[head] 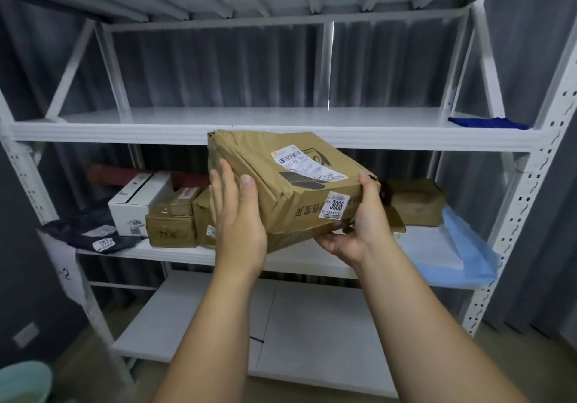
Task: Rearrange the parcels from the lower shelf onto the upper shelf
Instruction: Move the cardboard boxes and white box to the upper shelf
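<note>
Matt creased brown-paper parcel [281, 181]

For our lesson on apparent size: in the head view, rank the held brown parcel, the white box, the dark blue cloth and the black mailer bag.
1. Brown cardboard parcel labelled 3008, though nearest the camera.
2. White box and black plastic mailer bag: too alike to rank.
3. Dark blue cloth.
</note>
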